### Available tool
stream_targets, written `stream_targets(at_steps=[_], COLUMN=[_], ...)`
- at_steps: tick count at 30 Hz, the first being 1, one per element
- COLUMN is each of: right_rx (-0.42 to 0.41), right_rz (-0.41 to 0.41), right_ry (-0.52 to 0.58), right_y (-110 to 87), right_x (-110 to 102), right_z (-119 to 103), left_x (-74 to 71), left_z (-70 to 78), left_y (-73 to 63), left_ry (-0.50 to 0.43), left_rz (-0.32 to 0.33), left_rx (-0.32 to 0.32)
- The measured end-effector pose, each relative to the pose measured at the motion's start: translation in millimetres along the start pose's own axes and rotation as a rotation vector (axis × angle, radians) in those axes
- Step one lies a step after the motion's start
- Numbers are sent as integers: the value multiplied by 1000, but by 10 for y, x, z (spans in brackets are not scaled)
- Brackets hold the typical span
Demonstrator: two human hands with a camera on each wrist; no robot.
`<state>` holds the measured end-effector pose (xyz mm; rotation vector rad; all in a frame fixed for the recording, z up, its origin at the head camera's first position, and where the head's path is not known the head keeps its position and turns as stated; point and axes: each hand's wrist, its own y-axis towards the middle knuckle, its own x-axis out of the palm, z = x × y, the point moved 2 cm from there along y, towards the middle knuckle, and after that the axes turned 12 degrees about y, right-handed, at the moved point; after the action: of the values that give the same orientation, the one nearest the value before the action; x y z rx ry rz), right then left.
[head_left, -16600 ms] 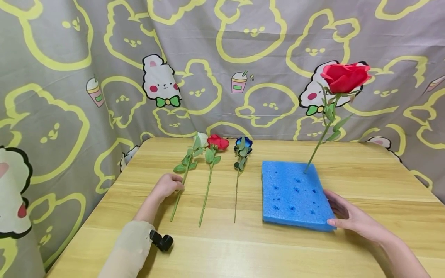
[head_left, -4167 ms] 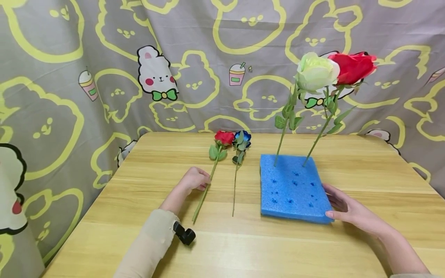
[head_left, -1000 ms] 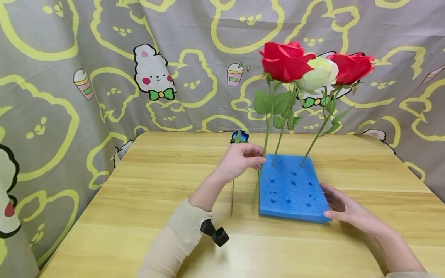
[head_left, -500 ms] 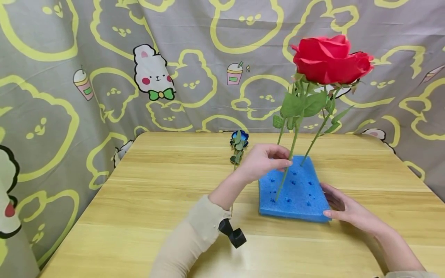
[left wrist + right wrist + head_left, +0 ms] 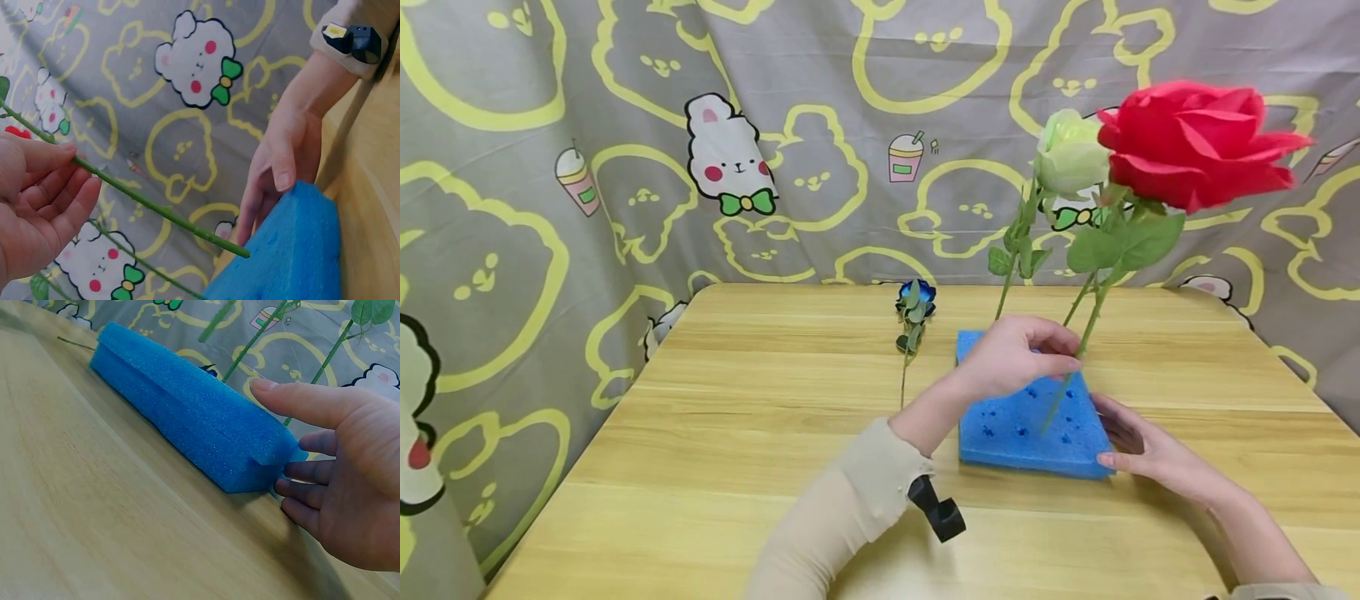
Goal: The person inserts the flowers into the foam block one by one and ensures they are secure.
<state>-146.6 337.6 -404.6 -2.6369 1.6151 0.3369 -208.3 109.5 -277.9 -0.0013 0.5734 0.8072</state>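
Note:
My left hand (image 5: 1018,358) pinches the green stem of a red rose (image 5: 1198,146) between thumb and fingertips, its large bloom up at the right. In the left wrist view the cut end of this stem (image 5: 206,234) hangs free, overlapping the blue foam block (image 5: 1000,446). My right hand (image 5: 1150,458) holds the block's right side near the front corner, thumb at the top edge and fingers against the side. A white-green rose (image 5: 1070,158) stands upright in the back of the foam. Another rose's stem (image 5: 1078,300) rises beside it, its red bloom hidden behind the held one.
A blue rose (image 5: 917,300) lies on the wooden table (image 5: 737,433) left of the foam, its stem partly behind the left forearm. Several small holes dot the foam top. A patterned grey curtain (image 5: 820,67) hangs behind the table.
The white rose went from the table into the foam earlier. My left hand then lifted the second red rose and carried it rightward over the foam. My right hand stays at the block.

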Motion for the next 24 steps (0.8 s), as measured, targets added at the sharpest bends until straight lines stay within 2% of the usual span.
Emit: stream_targets(at_steps=[7,12,19,24], right_rx=[-3,28,20,-16], right_rz=[4,17,29,24], right_ry=[0,1,-17,-12], right_y=[-10,-16,-17,-28], right_x=[-8,2,9,-1], right_z=[0,-3,-14,-9], left_x=[158,261,335,347], left_z=[15,20,-31,-63], left_y=[90,169,285,334], left_ry=[-17,30,84,89], left_rz=[-35,-34,39,78], left_rx=[1,-13,-78,-64])
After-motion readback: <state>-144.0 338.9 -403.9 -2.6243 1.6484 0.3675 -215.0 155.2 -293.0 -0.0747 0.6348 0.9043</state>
